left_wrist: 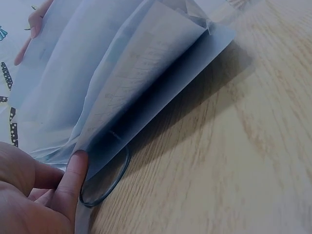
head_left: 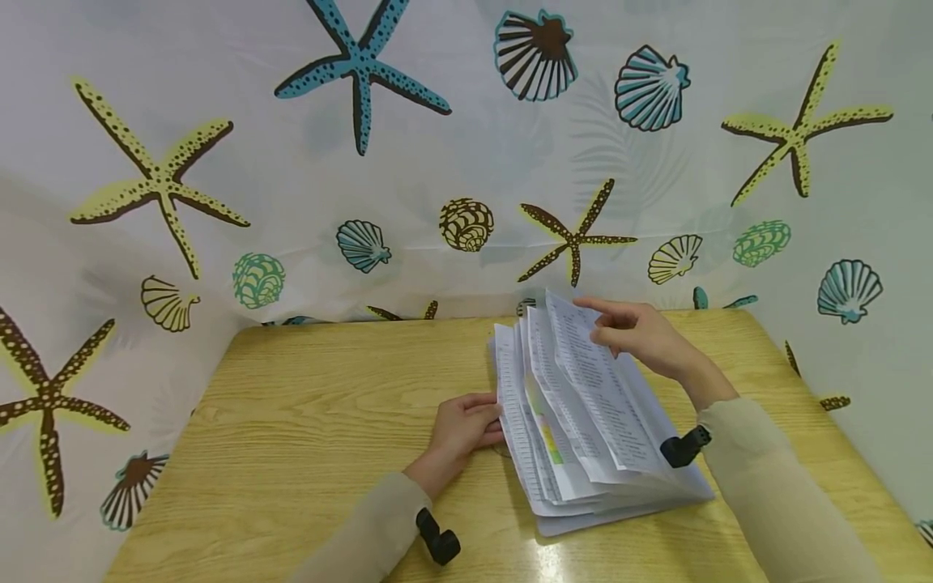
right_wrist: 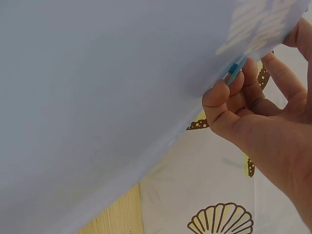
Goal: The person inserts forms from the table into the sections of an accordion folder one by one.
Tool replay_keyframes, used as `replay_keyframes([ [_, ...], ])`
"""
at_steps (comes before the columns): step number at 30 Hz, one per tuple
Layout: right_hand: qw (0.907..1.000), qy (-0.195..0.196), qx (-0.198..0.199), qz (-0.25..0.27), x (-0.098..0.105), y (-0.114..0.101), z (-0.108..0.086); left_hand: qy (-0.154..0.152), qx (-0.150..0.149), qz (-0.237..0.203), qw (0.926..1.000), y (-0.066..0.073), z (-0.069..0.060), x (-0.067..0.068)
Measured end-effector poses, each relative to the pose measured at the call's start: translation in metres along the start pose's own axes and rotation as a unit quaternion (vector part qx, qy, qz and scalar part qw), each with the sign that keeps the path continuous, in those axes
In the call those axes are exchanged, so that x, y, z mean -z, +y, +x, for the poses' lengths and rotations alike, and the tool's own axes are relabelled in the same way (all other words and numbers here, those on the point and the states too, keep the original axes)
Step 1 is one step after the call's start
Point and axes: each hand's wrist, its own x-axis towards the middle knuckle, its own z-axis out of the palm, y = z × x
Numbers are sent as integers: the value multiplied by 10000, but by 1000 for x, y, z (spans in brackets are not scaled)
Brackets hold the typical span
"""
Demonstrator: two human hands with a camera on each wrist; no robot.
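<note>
A pale expanding file folder stands fanned open on the table, with several printed sheets in its sections. My left hand grips the folder's left edge low down; in the left wrist view its fingers lie at the bottom corner, beside a dark elastic cord loop. At the folder's far upper part, my right hand holds an edge with curled fingers. The right wrist view shows a small teal piece by those fingertips, against the broad pale folder side.
The wooden table extends to the left of the folder. A white cloth printed with starfish and shells hangs behind and along both sides. Yellow and green marks show between the sheets.
</note>
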Motion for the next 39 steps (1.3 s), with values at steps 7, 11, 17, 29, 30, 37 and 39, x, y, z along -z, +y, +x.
replay_keyframes([
  [7,10000,-8,28,95,-3,-3,2,-15,72,5,10000,-1,3,-5],
  [11,9999,7,52,114,-4,-3,2,-52,73,16,10000,-1,7,-9],
  [17,9998,-17,100,167,-4,-2,3,-71,25,57,10000,0,8,-14],
  [29,9994,-76,123,326,-6,-3,5,-33,80,287,9996,-3,13,-18],
  [30,9993,-75,123,335,-6,-3,5,-26,80,305,9995,-3,14,-19],
  [37,9992,-70,120,386,-7,-5,5,-80,76,248,9996,-3,17,-24],
  [39,9994,-43,108,329,-7,-5,6,-114,85,187,9997,-3,18,-26],
])
